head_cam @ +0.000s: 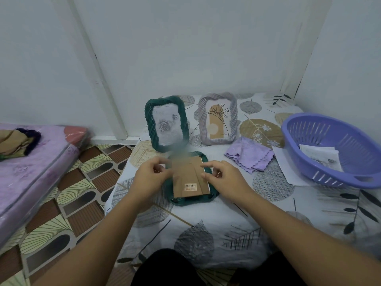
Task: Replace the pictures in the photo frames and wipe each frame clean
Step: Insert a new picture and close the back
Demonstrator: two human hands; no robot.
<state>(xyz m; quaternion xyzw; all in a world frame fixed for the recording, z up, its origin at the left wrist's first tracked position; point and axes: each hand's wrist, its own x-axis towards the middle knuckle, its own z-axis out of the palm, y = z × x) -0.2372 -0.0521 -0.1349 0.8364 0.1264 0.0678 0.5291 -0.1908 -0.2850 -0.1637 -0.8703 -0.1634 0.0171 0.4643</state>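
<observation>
A dark green frame (pixel 209 198) lies face down on the leaf-patterned table cover, its brown cardboard back (pixel 188 178) with a barcode sticker facing up. My left hand (pixel 149 178) has its curled fingers at the back's left edge. My right hand (pixel 223 179) pinches at the back's right edge. Behind them a second green frame (pixel 166 122) with a rose picture stands upright. A lilac frame (pixel 218 118) with a plant drawing stands to its right. A folded lilac cloth (pixel 248 154) lies in front of the lilac frame.
A purple plastic basket (pixel 334 149) with paper pictures inside sits at the right, on a white sheet (pixel 285 166). A pink-covered mattress (pixel 31 170) lies on the patterned floor at the left. White walls close the back.
</observation>
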